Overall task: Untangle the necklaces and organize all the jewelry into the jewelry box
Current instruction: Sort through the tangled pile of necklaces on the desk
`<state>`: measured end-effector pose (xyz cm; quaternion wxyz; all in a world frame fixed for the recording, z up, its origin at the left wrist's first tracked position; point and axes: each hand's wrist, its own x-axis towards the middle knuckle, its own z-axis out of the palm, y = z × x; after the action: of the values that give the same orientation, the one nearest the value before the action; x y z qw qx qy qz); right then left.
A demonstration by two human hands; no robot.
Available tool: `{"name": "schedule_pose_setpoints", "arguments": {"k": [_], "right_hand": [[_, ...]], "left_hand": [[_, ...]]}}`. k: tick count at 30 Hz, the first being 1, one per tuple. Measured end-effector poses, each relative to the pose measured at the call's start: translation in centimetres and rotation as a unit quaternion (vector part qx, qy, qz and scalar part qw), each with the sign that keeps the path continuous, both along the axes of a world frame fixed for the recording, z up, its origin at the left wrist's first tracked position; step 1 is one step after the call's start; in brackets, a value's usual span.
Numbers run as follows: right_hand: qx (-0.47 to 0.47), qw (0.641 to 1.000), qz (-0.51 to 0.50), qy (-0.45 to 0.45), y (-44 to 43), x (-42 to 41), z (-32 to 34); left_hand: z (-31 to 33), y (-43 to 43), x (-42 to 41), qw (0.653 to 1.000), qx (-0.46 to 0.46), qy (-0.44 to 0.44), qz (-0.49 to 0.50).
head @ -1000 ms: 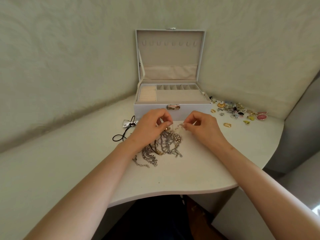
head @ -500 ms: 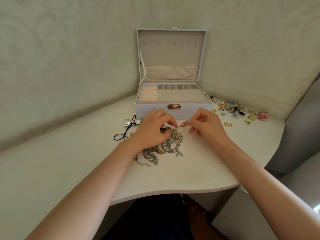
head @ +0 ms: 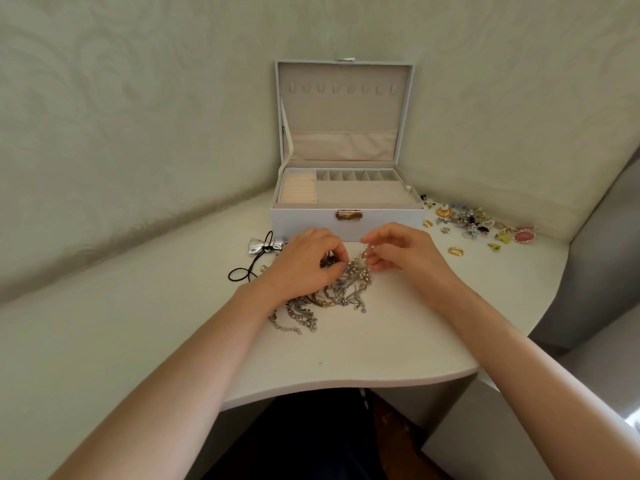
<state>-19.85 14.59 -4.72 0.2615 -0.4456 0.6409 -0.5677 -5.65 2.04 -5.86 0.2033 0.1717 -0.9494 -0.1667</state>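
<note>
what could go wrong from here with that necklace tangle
1. The right hand pinches a pearl strand caught in the tangled necklaces; a hard pull could tighten knots or snap a chain.
2. The left hand grips only the tangle's top, so the loose chain ends may drag toward the table edge.

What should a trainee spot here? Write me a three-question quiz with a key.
1. True or false: the jewelry box is shut.
2. The loose small pieces lie: A) left of the box, B) right of the box, C) inside it.
3. What sits just left of the necklace tangle?
Key: 1 false; 2 B; 3 a silver bow on a black cord.
</note>
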Motion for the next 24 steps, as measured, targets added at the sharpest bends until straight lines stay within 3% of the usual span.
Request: {"name": "schedule_pose_setpoints", "arguments": {"k": [5,15,24], "right_hand": [[0.032,0.981,-0.023,0.190,-0.4,0.4,-0.9],[0.079,0.949,-0.040,0.303,-0.7,0.0,-1.3],[0.133,0.934,-0.046,0.329,-0.6,-0.1,-1.1]], "left_hand": [[-0.3,0.0,-0.1,1.000,-0.022,0.014,0.002],[0.0,0.1,0.1,1.000,-0.012,0.008,0.009],[-0.4,-0.2,0.1,0.999,-0.027,-0.003,0.027]]}}
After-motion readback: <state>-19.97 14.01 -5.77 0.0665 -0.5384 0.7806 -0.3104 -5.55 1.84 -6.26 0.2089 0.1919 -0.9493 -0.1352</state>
